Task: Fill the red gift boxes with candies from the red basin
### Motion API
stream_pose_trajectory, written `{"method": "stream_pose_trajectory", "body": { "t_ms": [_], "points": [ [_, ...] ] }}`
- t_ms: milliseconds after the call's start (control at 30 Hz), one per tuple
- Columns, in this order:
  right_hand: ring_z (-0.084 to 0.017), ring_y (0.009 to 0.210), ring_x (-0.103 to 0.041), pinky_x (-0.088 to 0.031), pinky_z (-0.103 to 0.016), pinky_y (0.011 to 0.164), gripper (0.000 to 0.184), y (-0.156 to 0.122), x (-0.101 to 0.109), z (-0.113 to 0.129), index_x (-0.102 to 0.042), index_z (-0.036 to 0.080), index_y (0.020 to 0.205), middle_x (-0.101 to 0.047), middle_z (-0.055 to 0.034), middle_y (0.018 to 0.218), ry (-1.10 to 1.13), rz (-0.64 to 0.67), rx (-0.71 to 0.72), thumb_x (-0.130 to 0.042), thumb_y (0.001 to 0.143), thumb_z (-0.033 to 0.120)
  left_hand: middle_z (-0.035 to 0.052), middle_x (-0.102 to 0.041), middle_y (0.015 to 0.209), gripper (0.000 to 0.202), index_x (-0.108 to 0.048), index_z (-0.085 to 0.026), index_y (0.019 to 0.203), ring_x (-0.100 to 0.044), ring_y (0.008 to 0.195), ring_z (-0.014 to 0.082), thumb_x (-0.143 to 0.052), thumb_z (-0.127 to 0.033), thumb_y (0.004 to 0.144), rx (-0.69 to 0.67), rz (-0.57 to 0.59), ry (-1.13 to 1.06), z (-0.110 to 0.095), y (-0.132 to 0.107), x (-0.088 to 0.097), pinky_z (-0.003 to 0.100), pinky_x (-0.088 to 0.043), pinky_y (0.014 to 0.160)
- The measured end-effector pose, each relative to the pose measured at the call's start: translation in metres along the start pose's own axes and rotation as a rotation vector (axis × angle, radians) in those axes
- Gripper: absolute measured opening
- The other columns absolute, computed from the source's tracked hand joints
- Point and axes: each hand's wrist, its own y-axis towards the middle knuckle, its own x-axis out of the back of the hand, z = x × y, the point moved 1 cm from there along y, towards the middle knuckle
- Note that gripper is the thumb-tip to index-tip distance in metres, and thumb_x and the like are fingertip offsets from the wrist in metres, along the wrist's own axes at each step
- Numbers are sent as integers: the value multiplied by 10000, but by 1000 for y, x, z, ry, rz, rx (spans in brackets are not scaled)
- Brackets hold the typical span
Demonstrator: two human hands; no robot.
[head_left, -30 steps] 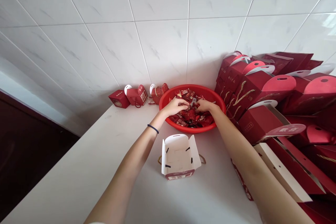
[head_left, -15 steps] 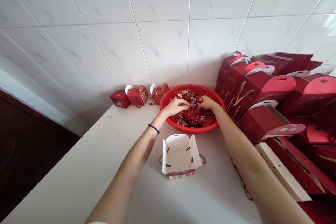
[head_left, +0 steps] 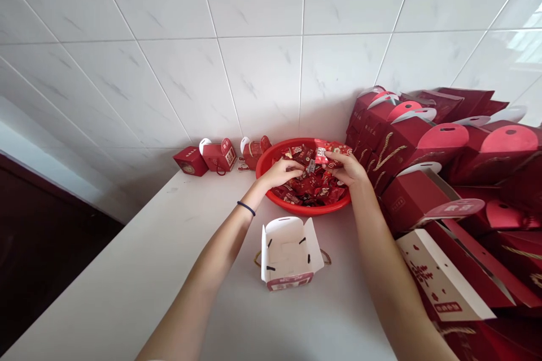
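Note:
A red basin [head_left: 311, 212] holds a heap of small red wrapped candies [head_left: 302, 183]. Over its left side is my left hand [head_left: 283, 172], fingers loosely curved and apart from the thumb, with nothing visible held. At the basin's right rim, my right hand [head_left: 349, 168] grips a red candy packet [head_left: 334, 150] with white and gold print, raised above the heap. Nearer to me stands a small box [head_left: 288, 251] with its white inner flaps spread, a bare inside and a cord handle at each side.
Stacked dark-red gift boxes [head_left: 423, 141] with rope handles crowd the right side. A cream panel with red print [head_left: 440, 276] leans out there. Three small red boxes [head_left: 218, 155] line the tiled wall [head_left: 262, 79], left of the basin. The white table's [head_left: 178, 237] left edge borders a dark area.
My right hand has risen from the heap towards the basin's right rim, bringing up the red candy packet. The left hand has stayed nearly in place. More of the cream panel shows.

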Motion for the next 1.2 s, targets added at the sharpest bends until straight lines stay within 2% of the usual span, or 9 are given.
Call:
{"method": "stream_pose_trajectory", "body": {
  "t_ms": [167,433,667,800,900,1000,1133,1200],
  "points": [
    [-164,786,-725,-621,-231,624,176,-7,15,-6,-662,209,760,-731,8,766,212,-47,19,-804,674,152,94,-781,1109,201,-777,-153,1004,-713,1048,240,-661,-219,854,-13,20,99,-7,-3,0,362,-525,988],
    [-144,805,-740,-653,-256,698,174,-11,22,-13,-674,239,815,-749,41,807,405,-116,3,-755,721,117,63,-785,1114,197,-773,-167,1003,-716,1046,217,-643,-164,855,-45,93,250,-19,1,-5,322,-526,981],
    [-164,899,-744,-655,-374,826,108,-13,21,-10,-664,239,872,-774,33,871,492,-137,-35,-708,811,162,64,-775,1153,257,-761,-154,1080,-703,1087,212,-586,-166,892,-60,144,345,-29,14,-11,306,-503,1011],
    [-175,959,-736,-637,-426,875,76,-13,22,-9,-663,247,906,-776,27,904,530,-136,-56,-687,847,205,44,-769,1177,292,-768,-164,1079,-700,1087,186,-548,-125,892,-67,252,386,-40,30,-22,265,-484,1015],
    [-171,930,-736,-644,-401,856,74,-10,24,-12,-662,247,897,-768,30,864,525,-138,-50,-701,839,222,34,-791,1101,295,-787,-172,1023,-724,983,179,-562,-92,849,-53,392,427,-44,42,-33,245,-505,948],
    [-148,844,-736,-656,-331,780,78,-8,27,-15,-654,242,870,-757,40,819,510,-142,-36,-715,824,223,36,-800,1047,321,-782,-192,1055,-731,904,202,-635,-117,781,-24,512,472,-40,51,-45,255,-535,849],
    [-132,769,-727,-647,-264,689,115,-7,29,-15,-645,235,834,-750,43,796,480,-144,-12,-749,788,220,47,-777,1152,518,-749,-242,1153,-723,970,245,-679,-103,659,16,559,522,-30,59,-53,272,-554,804],
    [-132,750,-725,-638,-246,657,135,-8,29,-14,-645,234,823,-746,42,782,464,-146,-3,-767,767,219,47,-772,1165,554,-747,-256,1149,-722,976,255,-696,-99,620,26,562,530,-25,62,-55,270,-560,782]
  ]
}}
